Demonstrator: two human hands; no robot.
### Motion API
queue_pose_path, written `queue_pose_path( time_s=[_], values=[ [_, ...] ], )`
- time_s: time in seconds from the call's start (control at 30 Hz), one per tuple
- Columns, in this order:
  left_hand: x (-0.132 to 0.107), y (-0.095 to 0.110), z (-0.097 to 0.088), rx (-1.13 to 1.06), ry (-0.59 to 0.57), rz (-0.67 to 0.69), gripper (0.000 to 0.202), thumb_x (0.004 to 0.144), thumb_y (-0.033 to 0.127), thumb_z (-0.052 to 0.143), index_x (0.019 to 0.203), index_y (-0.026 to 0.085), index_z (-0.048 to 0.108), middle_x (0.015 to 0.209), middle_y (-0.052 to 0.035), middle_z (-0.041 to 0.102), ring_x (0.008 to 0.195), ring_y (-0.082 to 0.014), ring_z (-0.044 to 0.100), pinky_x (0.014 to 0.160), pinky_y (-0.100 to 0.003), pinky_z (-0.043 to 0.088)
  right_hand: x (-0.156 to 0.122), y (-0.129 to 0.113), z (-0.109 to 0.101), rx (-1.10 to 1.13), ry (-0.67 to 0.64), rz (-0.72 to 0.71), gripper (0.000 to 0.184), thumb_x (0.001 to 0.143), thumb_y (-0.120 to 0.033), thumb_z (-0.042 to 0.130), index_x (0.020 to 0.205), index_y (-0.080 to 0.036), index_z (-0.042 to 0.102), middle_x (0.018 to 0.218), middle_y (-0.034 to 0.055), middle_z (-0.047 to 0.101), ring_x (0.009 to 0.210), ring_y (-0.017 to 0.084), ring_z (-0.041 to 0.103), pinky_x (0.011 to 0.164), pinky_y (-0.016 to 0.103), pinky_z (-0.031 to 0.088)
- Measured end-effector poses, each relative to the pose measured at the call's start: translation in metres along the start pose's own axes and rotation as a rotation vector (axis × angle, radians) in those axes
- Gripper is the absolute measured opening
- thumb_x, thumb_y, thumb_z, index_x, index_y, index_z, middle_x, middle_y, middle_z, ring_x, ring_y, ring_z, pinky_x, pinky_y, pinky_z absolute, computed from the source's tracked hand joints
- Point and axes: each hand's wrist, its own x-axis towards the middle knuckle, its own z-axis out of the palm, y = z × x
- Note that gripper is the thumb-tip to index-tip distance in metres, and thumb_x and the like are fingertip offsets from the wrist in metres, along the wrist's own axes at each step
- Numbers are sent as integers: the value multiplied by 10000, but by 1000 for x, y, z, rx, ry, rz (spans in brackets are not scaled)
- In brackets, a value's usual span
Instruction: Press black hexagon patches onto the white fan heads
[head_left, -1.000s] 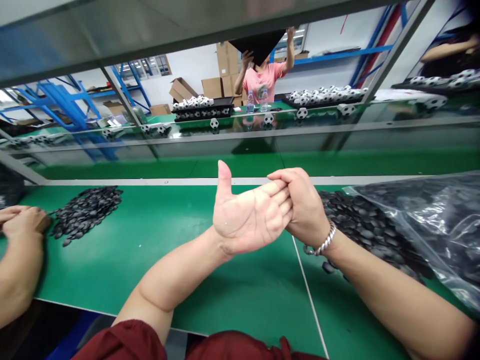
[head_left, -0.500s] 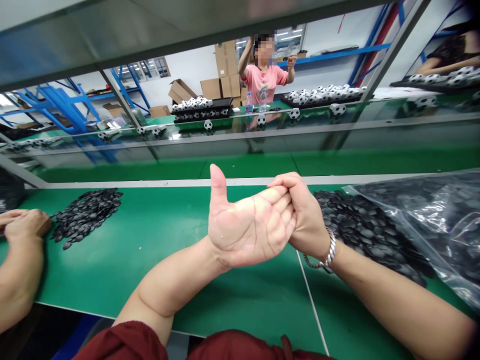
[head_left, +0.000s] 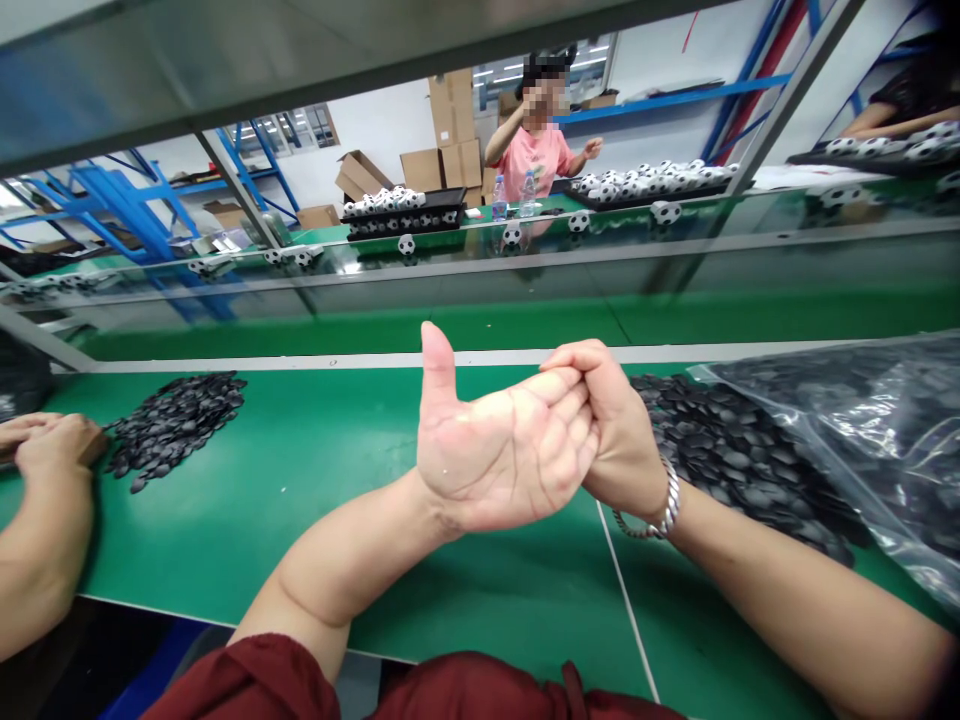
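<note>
Green tabletop (head_left: 337,430) spread across the near part of the scene, bordered on its far side by a pale strip (head_left: 360,360). Above its middle, the left hand (head_left: 502,455) showed its palm, unfolded and holding nothing, with the thumb upright and the fingers pointing right. Curled around those fingers was the right hand (head_left: 622,435), a silvery bracelet (head_left: 671,500) at its wrist. Just beyond that wrist, on the right of the table, lay a heap of black pieces (head_left: 727,455), with a clear plastic bag (head_left: 885,440) of dark contents beside it at the far right. Another black pile (head_left: 180,425) lay on the left, near a co-worker's hands (head_left: 56,440); whether these gripped anything, I could not tell. Farther off, football-patterned balls (head_left: 512,234) stood in a spaced row, and beyond them was a person in a pink shirt (head_left: 531,160), one arm raised.
</note>
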Motion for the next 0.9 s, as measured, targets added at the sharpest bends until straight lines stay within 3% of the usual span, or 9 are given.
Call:
queue_pose_path(
  time_s=[0.3,0.4,0.5,0.57,0.63,0.7,0.8,0.9],
  values=[
    [2,-1,3,146,50,18,1217,525,879,-60,1388,22,-72,1483,-88,31,1352,-232,-53,1118,-322,102,3,-1,-3,-113,14,-42,274,693,-242,519,951,-224,428,890,23,473,795,164,500,698,330,461],
    [8,2,-8,312,-9,32,1259,485,876,-124,1396,16,-3,1474,-101,105,1355,-250,7,1117,-349,133,10,11,-11,-264,-88,-103,388,652,-191,534,1025,-212,430,958,56,469,907,200,497,796,388,457],
    [20,6,-35,665,-24,98,1207,502,854,-164,1411,86,34,1483,-51,46,1353,-255,-17,1119,-379,123,18,28,-27,-412,-292,-34,753,613,-230,632,1281,-163,292,1216,148,362,1174,298,359,945,488,374],
    [28,9,-63,1063,52,157,1089,591,846,-73,1415,136,-7,1476,-17,-75,1343,-223,-104,1123,-361,50,22,36,-39,-455,-392,39,983,595,-353,707,1376,-165,139,1366,183,198,1280,353,208,978,534,334],
    [34,10,-94,1573,182,100,1090,629,856,118,1407,113,-59,1443,-66,-187,1312,-224,-209,1101,-400,-65,24,38,-50,-438,-418,80,1092,579,-477,719,1403,-207,55,1431,170,70,1300,375,166,949,543,373],
    [37,6,-123,1990,305,75,1177,595,859,286,1400,58,-21,1424,-160,-200,1295,-270,-242,1077,-476,-85,26,35,-59,-397,-387,101,1106,586,-534,700,1409,-250,18,1448,147,22,1287,379,207,894,525,435],
    [36,-3,-155,2221,349,-49,1164,608,837,332,1392,22,53,1422,-241,-129,1307,-314,-182,1079,-506,-14,27,29,-67,-327,-331,127,1067,611,-528,689,1407,-315,11,1458,120,16,1267,378,264,843,472,491],
    [34,-10,-167,2274,361,-87,1132,626,828,319,1394,36,64,1425,-251,-100,1314,-328,-144,1079,-516,23,28,27,-69,-237,-358,143,1043,621,-504,695,1398,-369,13,1470,93,2,1253,385,300,806,432,523]
  ],
)
